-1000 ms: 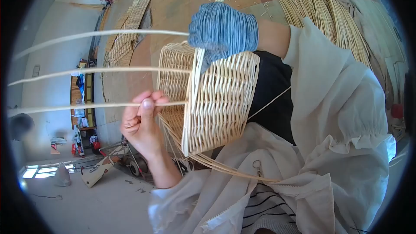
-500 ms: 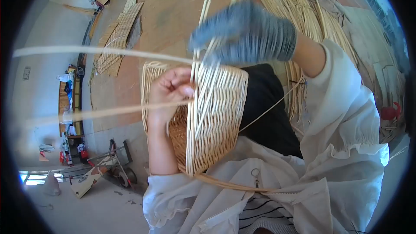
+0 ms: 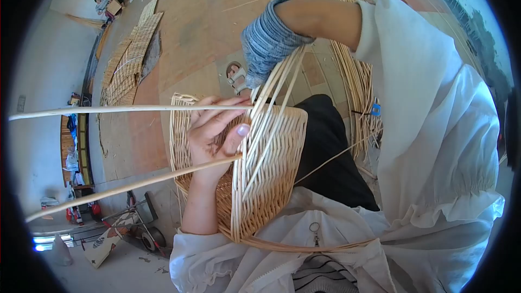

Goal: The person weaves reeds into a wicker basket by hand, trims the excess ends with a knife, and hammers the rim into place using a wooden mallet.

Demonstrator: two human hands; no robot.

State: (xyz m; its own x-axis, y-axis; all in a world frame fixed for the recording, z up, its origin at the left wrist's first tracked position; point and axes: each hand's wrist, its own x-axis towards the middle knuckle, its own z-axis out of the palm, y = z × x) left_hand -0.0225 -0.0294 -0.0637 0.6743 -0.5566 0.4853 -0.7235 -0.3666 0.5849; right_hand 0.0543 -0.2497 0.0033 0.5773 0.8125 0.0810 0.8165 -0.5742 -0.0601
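Note:
A pale woven wicker basket [image 3: 271, 157] lies tilted on my lap, its opening toward the left. My bare left hand [image 3: 214, 130] reaches into the opening and grips the rim, thumb against the edge and fingers at the upper part. My right hand [image 3: 268, 49], in a grey-blue knitted glove, bends down to the upper end of the rim. It is closed around a wicker rod there, its fingertips partly hidden. Long loose rods [image 3: 290, 70] rise past the glove from the rim. Two more rods, an upper one [image 3: 125, 109] and a lower one [image 3: 130, 185], stick out far to the left.
A large bundle of rods [image 3: 355, 81] lies on the floor at the right. Woven panels [image 3: 130, 57] lie at the upper left. Near the left wall are shelves [image 3: 81, 146] and a wheeled frame [image 3: 144, 228]. A person [image 3: 102, 5] is far off at the upper left.
My gloved hand has turned over and bent down toward the rim, with my right elbow raised. The projecting rods swung lower on the left, and my left fingers stretched upward along the rim.

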